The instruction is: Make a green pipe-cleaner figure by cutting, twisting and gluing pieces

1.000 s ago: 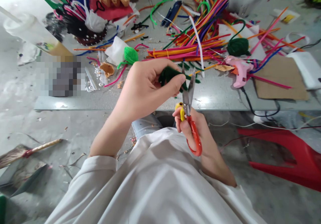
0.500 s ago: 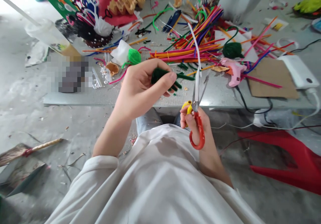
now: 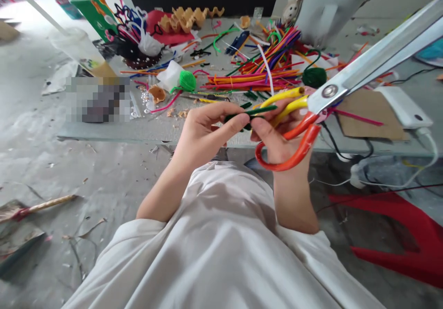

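Mid-frame, my left grip (image 3: 204,129) pinches dark green strands (image 3: 265,109) — my right grip (image 3: 278,145), just beside, is closed round scissors (image 3: 328,90) pointing upper right, presumably to clear the strands

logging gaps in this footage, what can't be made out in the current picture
Head view: dark green fuzzy pieces, partly hidden by the left hand.
Head view: tips of the scissors, cut off by the right edge.
Head view: object at left, masked by pixel blocks.
Head view: red plastic item, cut off by same edge.
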A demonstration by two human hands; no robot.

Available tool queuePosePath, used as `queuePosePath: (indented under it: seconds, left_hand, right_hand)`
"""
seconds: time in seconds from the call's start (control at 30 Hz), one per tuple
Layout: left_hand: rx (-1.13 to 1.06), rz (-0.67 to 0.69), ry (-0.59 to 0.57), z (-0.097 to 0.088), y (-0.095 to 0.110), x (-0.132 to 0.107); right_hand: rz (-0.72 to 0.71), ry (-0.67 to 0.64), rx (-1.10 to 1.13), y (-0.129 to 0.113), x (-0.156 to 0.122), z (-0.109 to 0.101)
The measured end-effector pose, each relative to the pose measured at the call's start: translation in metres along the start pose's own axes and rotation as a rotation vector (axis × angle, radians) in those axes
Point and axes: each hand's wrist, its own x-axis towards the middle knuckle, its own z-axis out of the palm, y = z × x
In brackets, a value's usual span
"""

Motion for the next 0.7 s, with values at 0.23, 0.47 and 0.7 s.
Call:
queuePosePath:
  seconds: [0.23, 0.47, 0.7]
  left_hand:
    - [-0.074, -0.027, 0.085, 0.001, -0.012, -0.003]
    - [-0.326, -0.083, 0.238, 0.018, -0.03, 0.001]
    - [-0.435, -0.082, 0.233, 0.031, -0.03, -0.004]
  right_hand:
    - [-0.153, 0.026, 0.052, 0.004, 0.029, -0.014]
    - [0.06, -0.134, 0.218, -0.002, -0.028, -0.026]
    - [0.248, -0.371, 0.009, 0.002, -0.062, -0.013]
